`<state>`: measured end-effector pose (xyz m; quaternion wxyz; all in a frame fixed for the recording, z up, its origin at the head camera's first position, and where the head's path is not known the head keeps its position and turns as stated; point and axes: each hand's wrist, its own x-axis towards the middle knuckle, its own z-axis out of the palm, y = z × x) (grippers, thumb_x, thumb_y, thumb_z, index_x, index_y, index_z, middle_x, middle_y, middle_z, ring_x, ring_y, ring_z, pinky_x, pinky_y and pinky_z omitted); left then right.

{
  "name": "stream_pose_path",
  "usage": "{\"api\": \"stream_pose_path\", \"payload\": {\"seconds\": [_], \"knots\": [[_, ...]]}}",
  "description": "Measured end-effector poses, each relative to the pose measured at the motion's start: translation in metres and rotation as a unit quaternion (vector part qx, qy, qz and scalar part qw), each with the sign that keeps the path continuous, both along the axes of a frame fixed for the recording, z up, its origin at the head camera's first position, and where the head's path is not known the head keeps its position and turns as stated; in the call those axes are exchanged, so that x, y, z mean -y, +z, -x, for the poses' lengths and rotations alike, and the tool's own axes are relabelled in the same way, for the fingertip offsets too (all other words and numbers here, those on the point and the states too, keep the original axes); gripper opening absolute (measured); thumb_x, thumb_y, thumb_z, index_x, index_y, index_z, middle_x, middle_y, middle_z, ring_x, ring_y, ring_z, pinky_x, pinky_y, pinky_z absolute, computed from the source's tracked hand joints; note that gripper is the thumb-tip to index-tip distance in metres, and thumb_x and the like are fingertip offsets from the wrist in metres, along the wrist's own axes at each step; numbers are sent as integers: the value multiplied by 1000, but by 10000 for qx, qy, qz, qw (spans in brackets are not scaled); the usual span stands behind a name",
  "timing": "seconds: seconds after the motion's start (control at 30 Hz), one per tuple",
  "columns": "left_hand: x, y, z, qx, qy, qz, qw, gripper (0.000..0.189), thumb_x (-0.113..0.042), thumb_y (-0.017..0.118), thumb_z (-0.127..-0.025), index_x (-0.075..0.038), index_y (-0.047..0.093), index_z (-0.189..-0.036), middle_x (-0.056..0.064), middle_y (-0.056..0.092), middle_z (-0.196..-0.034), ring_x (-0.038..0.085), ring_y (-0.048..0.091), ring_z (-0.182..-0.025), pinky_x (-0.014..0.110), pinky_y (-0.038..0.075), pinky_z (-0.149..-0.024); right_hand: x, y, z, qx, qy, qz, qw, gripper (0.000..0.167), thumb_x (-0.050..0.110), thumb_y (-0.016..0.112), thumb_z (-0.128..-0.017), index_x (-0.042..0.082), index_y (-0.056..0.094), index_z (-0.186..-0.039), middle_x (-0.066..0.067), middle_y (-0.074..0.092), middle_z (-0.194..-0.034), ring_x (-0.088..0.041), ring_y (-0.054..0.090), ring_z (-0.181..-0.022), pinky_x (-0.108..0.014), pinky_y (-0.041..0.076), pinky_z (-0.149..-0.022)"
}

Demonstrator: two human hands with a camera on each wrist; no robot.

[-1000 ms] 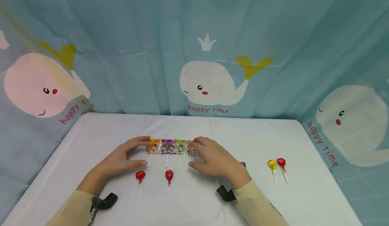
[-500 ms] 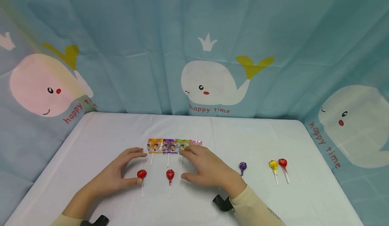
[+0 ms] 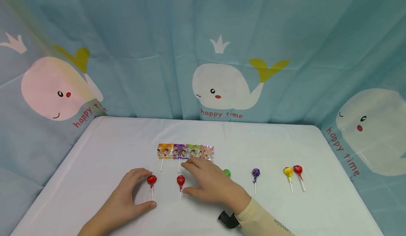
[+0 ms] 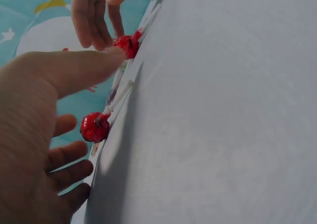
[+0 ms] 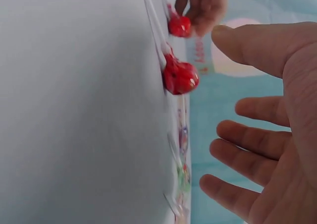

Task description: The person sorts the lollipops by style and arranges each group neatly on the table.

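Observation:
Two red round lollipops lie on the white table with their sticks toward me. My left hand (image 3: 127, 197) is spread around the left red lollipop (image 3: 152, 179), fingertips by its head and thumb beside its stick. In the left wrist view there is a gap between the thumb and fingers of this hand and that lollipop (image 4: 94, 127). My right hand (image 3: 212, 183) is just right of the other red lollipop (image 3: 180, 180), thumb near its stick and fingers extended. The right wrist view shows that lollipop (image 5: 181, 78) apart from the loosely spread fingers.
Flat-wrapped lollipops form a row behind the hands: orange (image 3: 165, 151), purple (image 3: 180, 151), green (image 3: 193, 150) and pink (image 3: 207, 152). A green round lollipop (image 3: 227, 173) is partly hidden behind my right hand. Purple (image 3: 255, 173), yellow (image 3: 288, 171) and red (image 3: 297, 169) ones lie farther right.
Both hands have come back from the flat-wrapped row toward the two red lollipops. The left hand has lowered around the left one; the right hand has shifted left beside the other.

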<state>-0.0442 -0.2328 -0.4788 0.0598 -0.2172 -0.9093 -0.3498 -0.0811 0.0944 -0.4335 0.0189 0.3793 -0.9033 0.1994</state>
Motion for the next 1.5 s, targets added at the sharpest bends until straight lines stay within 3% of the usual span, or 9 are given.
{"api": "stream_pose_path", "payload": {"seconds": [0.2,0.3,0.63,0.93,1.23,1.5], "knots": [[-2,-6,0,-97,287,596,9978,84,-44,106,-68,-26,65,-140,-8,56,-143,19,53,-134,-2,18,-110,7,-9,-2,-195,-16,0,9998,69,48,81,-97,11,61,-152,-2,63,-144,-18,61,-133,-34,50,-116],[0,-7,1,-305,266,705,9967,83,-46,106,-68,-27,67,-138,-8,58,-140,18,55,-130,-2,18,-110,9,-12,-3,-242,13,-7,9997,69,48,82,-96,11,62,-151,-1,64,-142,-17,61,-133,-33,50,-115],[15,-12,9,-990,-611,243,9929,85,-39,105,-70,-25,67,-145,-5,64,-144,15,55,-134,9,24,-119,18,-20,-12,87,129,-103,9998,75,55,82,-94,16,59,-155,-5,55,-155,-19,58,-138,-37,51,-115],[21,-19,13,-685,-671,116,9953,85,-42,104,-73,-26,66,-149,-8,64,-148,16,54,-137,8,23,-117,19,-24,-18,-352,171,-316,9987,80,60,88,-87,14,62,-148,-5,59,-148,-19,59,-135,-35,50,-115],[18,-18,13,-632,-690,61,9956,84,-44,103,-74,-26,66,-147,-12,65,-145,16,55,-136,7,24,-117,18,-25,-19,-121,91,-452,9989,74,54,85,-92,14,62,-150,0,62,-147,-17,58,-138,-37,46,-118],[20,-18,13,-700,-729,61,9949,84,-43,103,-75,-27,66,-148,-11,65,-146,15,55,-135,8,24,-117,20,-27,-19,-285,152,-460,9984,75,54,83,-93,13,62,-152,0,63,-147,-17,59,-137,-38,46,-118]]}}
